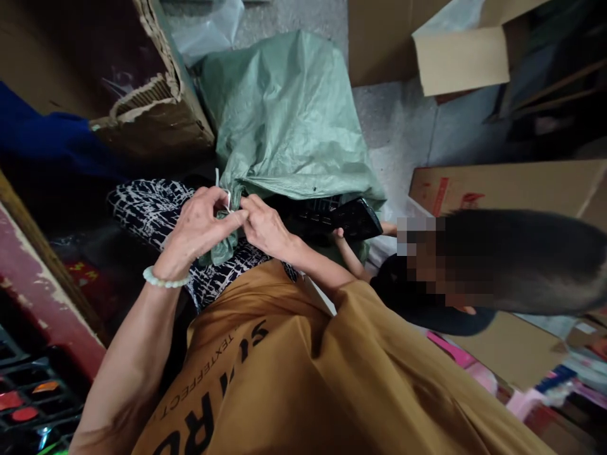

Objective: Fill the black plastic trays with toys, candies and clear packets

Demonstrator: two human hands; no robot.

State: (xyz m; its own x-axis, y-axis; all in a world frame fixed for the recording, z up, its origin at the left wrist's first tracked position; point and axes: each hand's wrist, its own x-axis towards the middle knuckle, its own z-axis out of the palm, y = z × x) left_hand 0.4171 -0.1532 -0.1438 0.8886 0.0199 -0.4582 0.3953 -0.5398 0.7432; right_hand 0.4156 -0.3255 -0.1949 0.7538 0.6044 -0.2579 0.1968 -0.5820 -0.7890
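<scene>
A large green woven sack (289, 120) leans against my knees, its bunched neck gathered in front of me. My left hand (199, 224), with a pale bead bracelet at the wrist, is closed in a pinch on the sack's neck and a thin white string (227, 197). My right hand (265, 226) is closed too, fingers pinching the same bunched neck from the right side. Both hands touch each other at the knot. My patterned black-and-white trousers (152, 205) lie under the sack.
Another person (497, 265) crouches at the right, a hand holding a black object (355, 218) beside the sack. Cardboard boxes stand at upper left (156, 95), upper right (455, 57) and right (512, 186). Dark trays (28, 398) sit at lower left.
</scene>
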